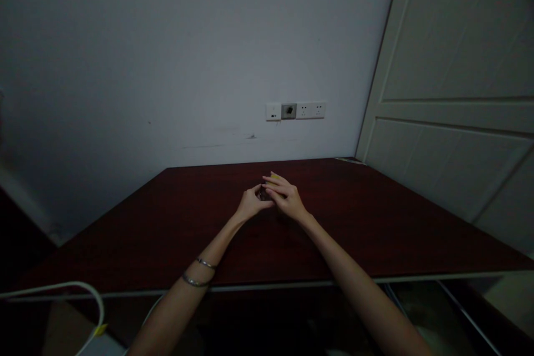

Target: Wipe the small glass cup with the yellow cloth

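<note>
Two bare forearms [348,267] reach from the bottom edge over a dark red table [167,233].
Bracelets [195,281] circle the left one; just below centre, the left hand [249,204] grips a small dark, shiny object [262,194]. The right hand [290,200] curves over it, a yellow piece [274,177] by its fingers; whether it grips cannot be told. Beyond, sockets [311,110] sit right of centre.
</note>
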Demonstrator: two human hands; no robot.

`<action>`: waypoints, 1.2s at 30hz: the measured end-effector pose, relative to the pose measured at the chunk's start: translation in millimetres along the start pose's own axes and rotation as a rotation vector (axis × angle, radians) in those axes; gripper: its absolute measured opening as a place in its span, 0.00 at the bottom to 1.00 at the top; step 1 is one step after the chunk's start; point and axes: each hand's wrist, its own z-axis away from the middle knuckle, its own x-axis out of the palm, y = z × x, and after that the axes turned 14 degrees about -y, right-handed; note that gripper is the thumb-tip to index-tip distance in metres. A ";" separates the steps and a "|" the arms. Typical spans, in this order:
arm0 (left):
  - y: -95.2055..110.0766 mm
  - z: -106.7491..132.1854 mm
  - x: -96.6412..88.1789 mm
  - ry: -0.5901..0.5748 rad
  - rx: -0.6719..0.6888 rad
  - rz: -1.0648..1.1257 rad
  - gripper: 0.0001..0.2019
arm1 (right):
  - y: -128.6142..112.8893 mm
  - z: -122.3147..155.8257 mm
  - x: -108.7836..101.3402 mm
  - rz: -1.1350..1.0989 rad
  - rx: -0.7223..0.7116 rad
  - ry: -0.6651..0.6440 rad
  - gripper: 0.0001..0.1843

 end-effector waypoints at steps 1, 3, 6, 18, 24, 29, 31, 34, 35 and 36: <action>2.9 1.2 0.3 -0.008 -0.001 -0.035 0.24 | 1.8 -0.7 -0.8 -0.021 0.022 0.031 0.13; 8.2 3.1 1.3 -0.023 -0.007 -0.079 0.29 | 5.4 -2.1 -2.3 -0.075 0.075 0.082 0.12; 11.7 3.3 2.9 -0.027 -0.030 -0.099 0.32 | 8.0 -2.8 -3.6 -0.122 0.124 0.097 0.12; 0.2 0.2 -0.4 0.027 -0.078 -0.196 0.19 | -2.4 2.1 8.5 0.157 -0.013 -0.049 0.14; 6.6 2.7 2.5 -0.022 -0.097 -0.080 0.29 | 15.6 -8.1 3.1 -0.271 0.245 0.128 0.13; 10.2 2.1 9.9 -0.068 -0.098 0.371 0.25 | 23.9 -11.0 -3.2 -0.531 0.315 0.177 0.16; 12.5 2.4 10.9 -0.039 -0.134 0.532 0.23 | 18.5 -10.6 -1.3 -0.525 0.274 0.231 0.16; 14.6 2.9 8.7 -0.017 -0.171 0.718 0.21 | 4.4 -9.5 4.3 -0.423 0.177 0.254 0.14; 14.8 2.9 7.4 -0.009 -0.171 0.758 0.21 | -0.2 -9.0 6.2 -0.381 0.143 0.244 0.14; 14.9 2.8 6.2 0.000 -0.168 0.783 0.21 | -4.1 -8.6 8.0 -0.344 0.112 0.230 0.13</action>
